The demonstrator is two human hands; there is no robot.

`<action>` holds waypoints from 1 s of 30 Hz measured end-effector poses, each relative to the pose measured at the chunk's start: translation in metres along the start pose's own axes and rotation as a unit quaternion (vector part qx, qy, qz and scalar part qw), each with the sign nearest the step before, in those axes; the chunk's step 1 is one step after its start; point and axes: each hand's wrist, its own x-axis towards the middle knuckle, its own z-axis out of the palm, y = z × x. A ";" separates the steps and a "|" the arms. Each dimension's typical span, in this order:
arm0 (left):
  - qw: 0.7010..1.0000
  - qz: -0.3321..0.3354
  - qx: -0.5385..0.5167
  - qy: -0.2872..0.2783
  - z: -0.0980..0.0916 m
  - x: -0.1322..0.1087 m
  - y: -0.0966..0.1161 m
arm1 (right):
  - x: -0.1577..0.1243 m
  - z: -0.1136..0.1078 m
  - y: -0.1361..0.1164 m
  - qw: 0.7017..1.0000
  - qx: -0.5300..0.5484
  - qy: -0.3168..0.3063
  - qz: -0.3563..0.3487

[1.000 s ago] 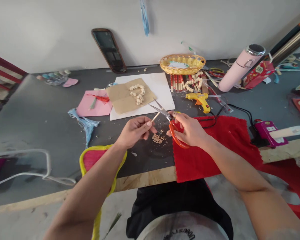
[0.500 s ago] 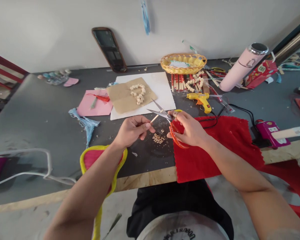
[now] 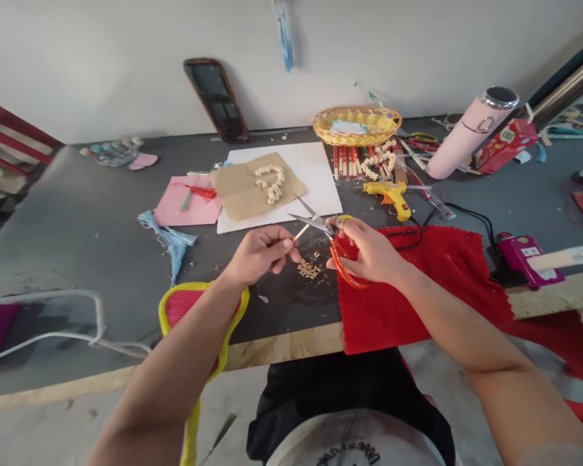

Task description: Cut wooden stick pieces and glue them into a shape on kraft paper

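Pinched in my left hand (image 3: 262,254) is a thin pale wooden stick (image 3: 301,232), its far end between the blades of the scissors. My right hand (image 3: 364,251) grips the red-handled scissors (image 3: 341,264), whose blades stand apart and point up and left. Below the hands lies a small heap of short cut wooden pieces (image 3: 309,269) on the dark tabletop. Beyond them a brown paper sheet (image 3: 233,194) carries a curved row of pale pieces (image 3: 274,193), on top of a white board (image 3: 315,168).
Red cloth (image 3: 418,285) lies under my right forearm. Behind it are a yellow glue gun (image 3: 391,196), a wicker basket (image 3: 359,137) and a pink flask (image 3: 471,133). A purple power strip (image 3: 522,249) sits at the right; a blue tassel (image 3: 172,243) and pink paper (image 3: 168,200) lie left.
The view has shifted slightly. Both hands keep their grip on the stick and the scissors, and the blades stay apart around the stick's end.
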 end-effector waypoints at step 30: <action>0.996 0.019 0.054 0.069 0.005 0.000 -0.005 | -0.001 0.001 -0.005 1.000 -0.012 0.007 0.001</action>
